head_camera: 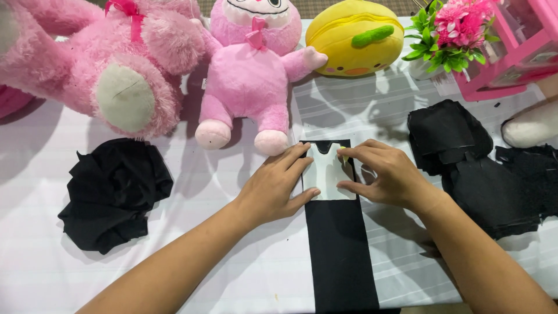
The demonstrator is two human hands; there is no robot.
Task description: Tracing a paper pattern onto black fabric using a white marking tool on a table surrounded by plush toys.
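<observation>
Item: white paper template, light, flimsy, on black fabric strip, surface's near edge. My left hand flat, pressing it; right hand fingers pinching chalk. Best held by edges.

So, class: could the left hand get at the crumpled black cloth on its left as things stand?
Probably yes. The left hand rests on the white template, and only bare table lies between it and the black cloth.

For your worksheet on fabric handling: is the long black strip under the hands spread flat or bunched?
Spread flat: the black strip lies smooth and straight-edged on the table.
</observation>
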